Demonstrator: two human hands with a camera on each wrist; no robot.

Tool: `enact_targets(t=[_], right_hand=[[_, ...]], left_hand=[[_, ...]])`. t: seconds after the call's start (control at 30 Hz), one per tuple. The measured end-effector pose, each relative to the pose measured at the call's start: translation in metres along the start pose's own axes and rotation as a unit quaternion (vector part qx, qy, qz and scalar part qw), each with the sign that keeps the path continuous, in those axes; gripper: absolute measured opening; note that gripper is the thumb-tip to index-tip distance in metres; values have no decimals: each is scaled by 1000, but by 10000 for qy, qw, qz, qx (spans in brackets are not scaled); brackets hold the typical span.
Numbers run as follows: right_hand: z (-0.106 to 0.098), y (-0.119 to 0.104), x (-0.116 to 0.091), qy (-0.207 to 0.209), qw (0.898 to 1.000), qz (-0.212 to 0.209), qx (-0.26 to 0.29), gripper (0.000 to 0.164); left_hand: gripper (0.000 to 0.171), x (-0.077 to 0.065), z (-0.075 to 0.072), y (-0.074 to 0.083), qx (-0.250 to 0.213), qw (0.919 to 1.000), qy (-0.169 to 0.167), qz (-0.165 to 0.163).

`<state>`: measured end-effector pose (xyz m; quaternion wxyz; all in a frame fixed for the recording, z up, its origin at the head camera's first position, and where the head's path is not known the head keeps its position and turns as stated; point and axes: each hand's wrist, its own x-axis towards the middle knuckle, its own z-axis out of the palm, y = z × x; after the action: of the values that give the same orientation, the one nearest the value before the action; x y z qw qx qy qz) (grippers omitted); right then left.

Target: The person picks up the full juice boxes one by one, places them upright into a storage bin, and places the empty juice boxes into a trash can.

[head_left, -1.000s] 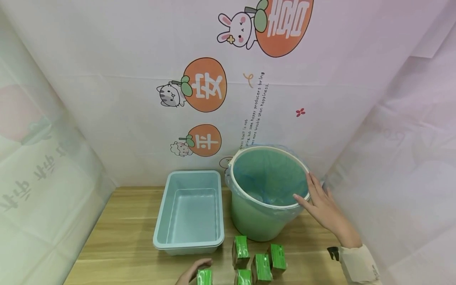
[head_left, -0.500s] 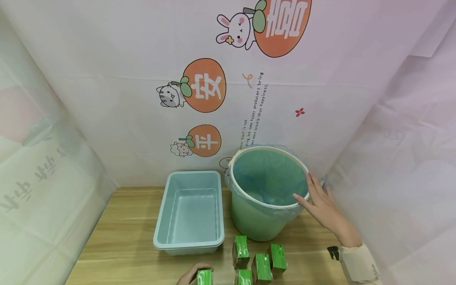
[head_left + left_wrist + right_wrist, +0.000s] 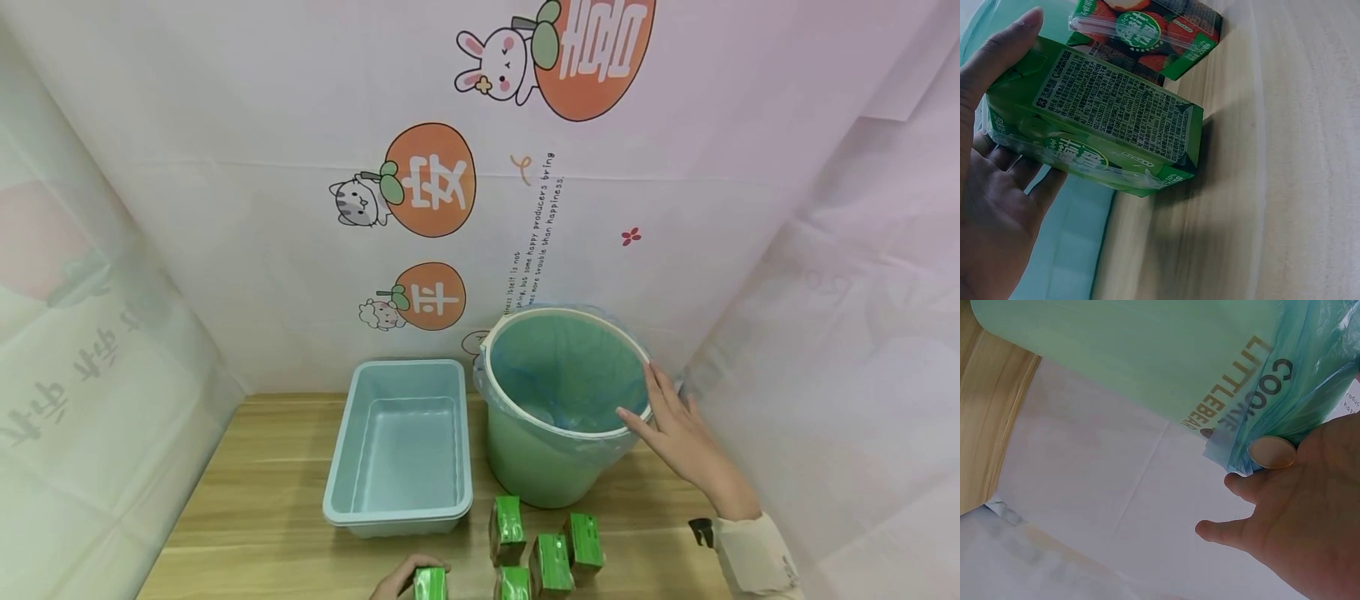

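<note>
My left hand (image 3: 405, 577) grips a green juice box (image 3: 1104, 119) at the bottom edge of the head view. In the left wrist view the thumb lies along one side of the box and the fingers along the other. A second juice box (image 3: 1150, 31) with strawberry pictures stands close by. My right hand (image 3: 686, 442) rests on the near right rim of a pale green trash can (image 3: 543, 479), fingers straight. A thin blue bag (image 3: 1316, 375) lines the can and folds over its rim.
Left of the can sits a light blue plastic basin (image 3: 405, 525). Several juice boxes stand upright on the wooden table (image 3: 232, 500), including one (image 3: 507, 531) just in front of the can. White printed cloth (image 3: 277, 208) encloses the back and both sides.
My left hand's fingers have drawn in around the juice box. The right hand, the can and the basin stay in place.
</note>
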<state>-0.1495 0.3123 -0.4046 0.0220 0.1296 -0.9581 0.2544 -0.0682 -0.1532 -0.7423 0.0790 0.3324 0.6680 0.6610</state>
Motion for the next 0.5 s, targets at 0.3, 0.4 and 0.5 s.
enact_targets(t=[0.3,0.4,0.5], right_hand=[[0,1,0,22,10000,-53,57,96],[0,1,0,19,10000,-63,65,96],[0,1,0,8,10000,-56,66,96]], left_hand=[[57,14,3,55,349,9987,249,-260],[53,26,9,107,365,9988,283,-176],[51,35,13,145,334,9985,297,-331]])
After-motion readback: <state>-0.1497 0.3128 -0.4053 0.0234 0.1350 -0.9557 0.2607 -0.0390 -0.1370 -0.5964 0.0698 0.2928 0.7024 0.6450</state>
